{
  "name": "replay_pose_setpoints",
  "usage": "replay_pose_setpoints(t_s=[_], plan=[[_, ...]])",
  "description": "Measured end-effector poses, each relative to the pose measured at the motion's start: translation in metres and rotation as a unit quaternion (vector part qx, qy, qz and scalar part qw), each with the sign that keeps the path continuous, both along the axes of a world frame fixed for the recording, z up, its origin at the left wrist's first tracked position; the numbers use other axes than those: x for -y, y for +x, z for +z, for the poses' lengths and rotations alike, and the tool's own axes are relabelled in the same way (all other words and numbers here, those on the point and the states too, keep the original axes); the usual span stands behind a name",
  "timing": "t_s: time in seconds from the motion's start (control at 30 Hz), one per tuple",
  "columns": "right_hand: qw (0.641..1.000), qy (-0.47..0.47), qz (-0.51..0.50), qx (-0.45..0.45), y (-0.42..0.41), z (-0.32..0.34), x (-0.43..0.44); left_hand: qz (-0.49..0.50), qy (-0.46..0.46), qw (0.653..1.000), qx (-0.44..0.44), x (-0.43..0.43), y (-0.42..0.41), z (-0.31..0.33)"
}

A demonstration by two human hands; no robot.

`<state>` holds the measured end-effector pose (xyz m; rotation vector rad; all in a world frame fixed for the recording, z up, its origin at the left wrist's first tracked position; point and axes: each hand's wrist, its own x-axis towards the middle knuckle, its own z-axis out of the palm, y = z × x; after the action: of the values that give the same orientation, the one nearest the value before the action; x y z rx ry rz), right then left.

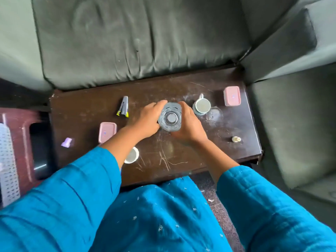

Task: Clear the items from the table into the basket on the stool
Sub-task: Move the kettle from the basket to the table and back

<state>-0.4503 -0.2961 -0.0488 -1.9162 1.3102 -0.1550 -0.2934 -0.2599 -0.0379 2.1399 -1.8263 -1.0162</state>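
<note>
Teal sleeves (pixel 69 197) and a lap of the same cloth, woven matt and stitched with small pale sprigs, fill the near field.

Item 1. Glass tumbler (pixel 170 117): clear, round, thick-based, ribbed wall, seen from straight above at the table's middle (whether it is lifted cannot be told). The left hand (pixel 147 122) cups its left side and the right hand (pixel 189 126) its right. The fingers of each are held close together and curl round the wall, their tips nearly meeting on the far side.

Item 2. Table (pixel 200 160): rectangular dark brown wood, scratched and smeared with pale dust.

Item 3. Right of the right fingers: a pale round mug (pixel 201 106), just beside them but apart. Past it a pink rounded lidded box (pixel 232 96) sits near the far right corner. A small pale bottle (pixel 236 139) is well apart, toward the right edge.

Item 4. Left of the left fingers: grey tongs (pixel 123 106) with yellow tips, near. A second pink box (pixel 107 131) lies beside the forearm, a white cup (pixel 131 155) partly under it, and a blurred lilac piece (pixel 66 142) by the left edge.

Item 5. Surroundings: creased dark green cushions (pixel 136 42) close off the far and right edges. At the left edge stands a maroon stool (pixel 21 135) bearing a white perforated basket (pixel 8 164) (cut by the frame). Bare tabletop lies nearer than the hands.
</note>
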Motion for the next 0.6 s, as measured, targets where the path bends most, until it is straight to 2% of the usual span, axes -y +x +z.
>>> replay_pose_setpoints(t_s=[0.1,0.23,0.33,0.6], plan=[[1.0,0.024,-0.01,-0.011,-0.031,-0.027,0.001,-0.017,0.034,0.999,0.003,0.005,-0.033,-0.021],[0.998,0.052,0.003,-0.021,-0.052,-0.069,-0.002,0.012,0.096,0.994,-0.046,-0.001,-0.057,-0.057],[0.997,0.067,0.006,-0.023,-0.055,-0.096,-0.005,0.032,0.123,0.991,-0.051,-0.008,-0.063,-0.081],[0.996,0.078,0.016,-0.035,-0.051,-0.138,-0.009,0.046,0.157,0.985,-0.054,-0.019,-0.066,-0.113]])
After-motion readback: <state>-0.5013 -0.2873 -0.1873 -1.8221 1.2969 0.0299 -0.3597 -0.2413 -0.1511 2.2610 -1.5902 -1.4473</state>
